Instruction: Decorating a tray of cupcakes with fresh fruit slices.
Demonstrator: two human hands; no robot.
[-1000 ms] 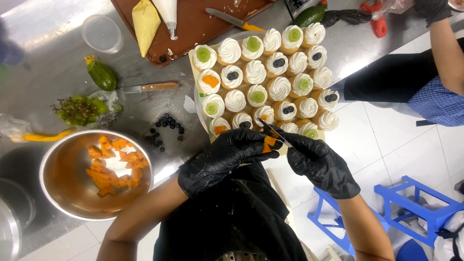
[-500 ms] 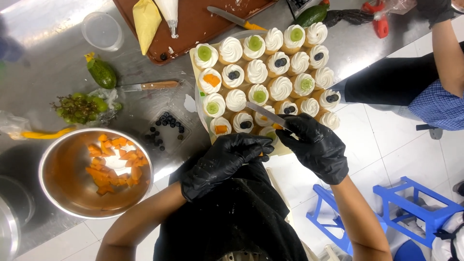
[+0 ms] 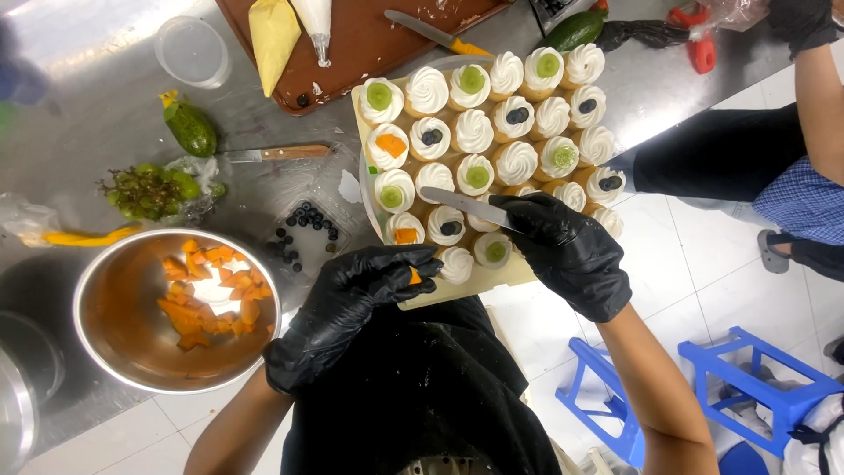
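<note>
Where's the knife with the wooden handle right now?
In the head view, the wooden-handled knife lies on the steel counter, left of the cupcake tray, between the green avocado and the blueberries.

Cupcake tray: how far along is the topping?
Done: most cream-swirled cupcakes on the tray carry a fruit piece, such as a green slice or a blueberry. In hand: the left hand pinches an orange fruit piece by the near row; the right hand holds a knife. Left: several swirls remain bare, like one in the near row.
</note>
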